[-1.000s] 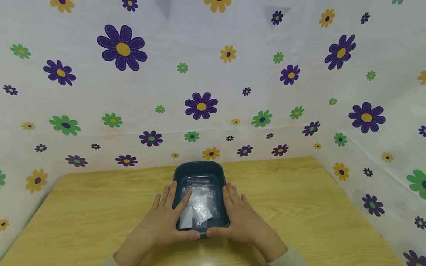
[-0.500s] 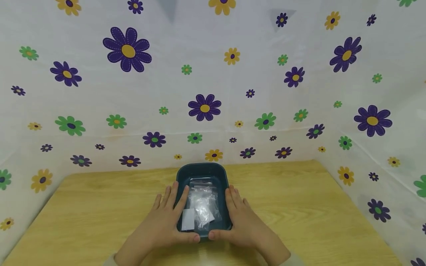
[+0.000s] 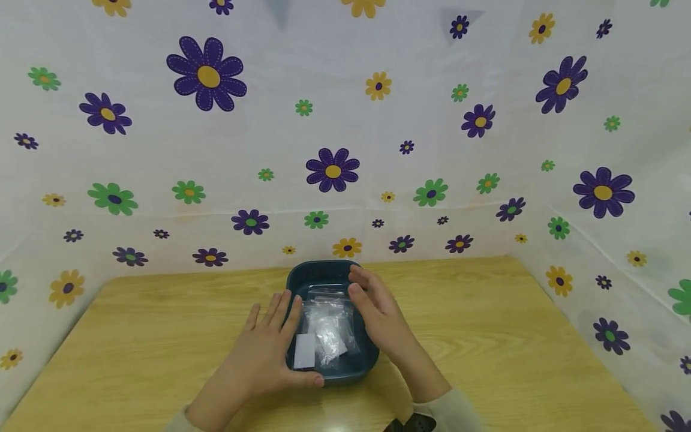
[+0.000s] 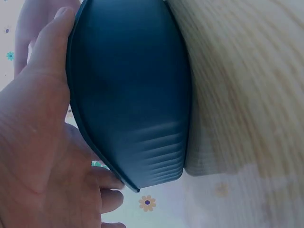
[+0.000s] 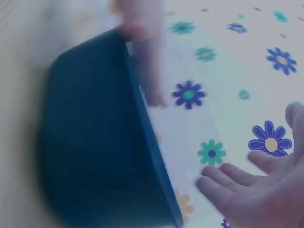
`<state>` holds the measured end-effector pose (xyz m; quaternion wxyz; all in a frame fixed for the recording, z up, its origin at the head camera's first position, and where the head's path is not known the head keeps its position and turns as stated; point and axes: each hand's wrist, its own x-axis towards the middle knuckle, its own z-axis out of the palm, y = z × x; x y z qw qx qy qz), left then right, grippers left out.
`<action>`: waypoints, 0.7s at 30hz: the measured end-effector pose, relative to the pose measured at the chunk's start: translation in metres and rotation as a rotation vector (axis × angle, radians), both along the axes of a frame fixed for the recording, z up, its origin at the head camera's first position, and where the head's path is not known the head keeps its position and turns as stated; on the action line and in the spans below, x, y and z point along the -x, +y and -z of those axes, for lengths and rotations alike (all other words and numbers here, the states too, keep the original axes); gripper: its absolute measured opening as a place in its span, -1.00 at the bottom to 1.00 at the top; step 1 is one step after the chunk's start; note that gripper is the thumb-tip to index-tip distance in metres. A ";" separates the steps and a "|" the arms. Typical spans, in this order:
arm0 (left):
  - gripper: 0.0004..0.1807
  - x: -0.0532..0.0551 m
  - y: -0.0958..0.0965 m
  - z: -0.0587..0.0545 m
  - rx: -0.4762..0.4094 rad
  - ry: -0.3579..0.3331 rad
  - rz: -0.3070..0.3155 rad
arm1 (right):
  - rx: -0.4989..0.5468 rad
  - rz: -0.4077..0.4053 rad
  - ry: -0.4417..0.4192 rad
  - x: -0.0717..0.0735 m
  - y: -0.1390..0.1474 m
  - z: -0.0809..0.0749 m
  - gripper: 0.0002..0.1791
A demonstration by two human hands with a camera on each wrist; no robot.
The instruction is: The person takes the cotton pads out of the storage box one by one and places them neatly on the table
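Note:
A dark teal plastic bin [image 3: 352,373] stands on the table. Inside it are clear zip bags [image 3: 327,327] that overlap one another, and a small white card [image 3: 305,350] lies at the near left. My left hand [image 3: 264,354] rests along the bin's left rim, fingers spread and thumb at the near edge; the left wrist view shows that thumb [image 4: 54,45] against the rim. Over the right rim is my right hand [image 3: 384,318], its fingers loosely bent with nothing between them. In the right wrist view this right hand [image 5: 266,185] appears apart from the rim.
The wood-grain table [image 3: 486,336] extends on both sides of the bin. Behind it and at the sides hangs a white cloth [image 3: 281,198] printed with flowers. A dark object [image 3: 412,423] shows beside the right sleeve.
My right hand has left the bin's right side and near edge, lifting and moving farther back over the right rim. The left hand has stayed on the bin.

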<state>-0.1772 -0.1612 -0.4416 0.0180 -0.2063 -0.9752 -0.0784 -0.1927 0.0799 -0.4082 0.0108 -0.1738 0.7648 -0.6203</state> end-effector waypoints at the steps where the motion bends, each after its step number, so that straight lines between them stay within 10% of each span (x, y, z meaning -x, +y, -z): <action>1: 0.57 0.000 -0.001 -0.001 0.009 0.004 -0.005 | 0.068 -0.032 -0.052 0.004 -0.004 -0.002 -0.36; 7: 0.60 -0.002 -0.004 -0.001 0.018 -0.025 -0.014 | 0.107 -0.103 -0.291 0.015 -0.018 0.005 -0.22; 21: 0.59 -0.003 -0.005 0.001 0.009 -0.019 -0.012 | 0.100 -0.063 -0.371 0.011 -0.036 0.023 -0.22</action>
